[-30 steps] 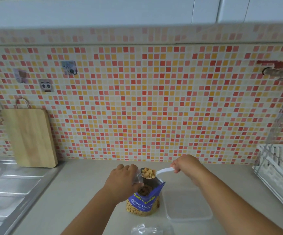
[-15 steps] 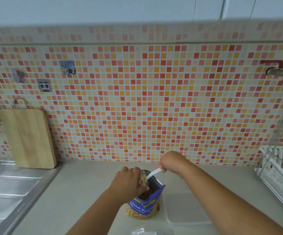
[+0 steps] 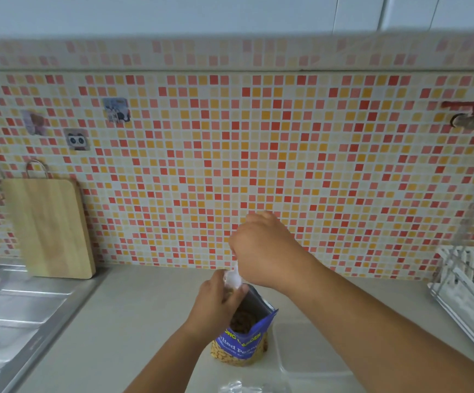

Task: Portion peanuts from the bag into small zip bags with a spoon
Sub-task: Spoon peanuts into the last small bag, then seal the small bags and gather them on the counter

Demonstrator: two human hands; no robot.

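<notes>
A blue peanut bag point(image 3: 244, 340) stands open on the counter, peanuts showing through its clear lower window and in its mouth. My left hand point(image 3: 216, 303) holds a small clear zip bag point(image 3: 230, 287) just above the peanut bag's left rim; the zip bag is mostly hidden by my fingers. My right hand point(image 3: 264, 251) grips the handle of a white plastic spoon point(image 3: 234, 279), which points steeply down with its bowl at the zip bag's opening. More clear plastic bags point(image 3: 241, 387) lie at the bottom edge.
A clear plastic container lid point(image 3: 309, 353) lies flat right of the peanut bag. A steel sink drainboard point(image 3: 17, 313) fills the left. A wooden cutting board point(image 3: 48, 228) leans on the tiled wall. A white dish rack point(image 3: 468, 290) stands at the right.
My right hand has risen and swung left, tipping the loaded spoon from level to steeply downward at the zip bag in my left hand. The peanuts on the spoon are no longer visible.
</notes>
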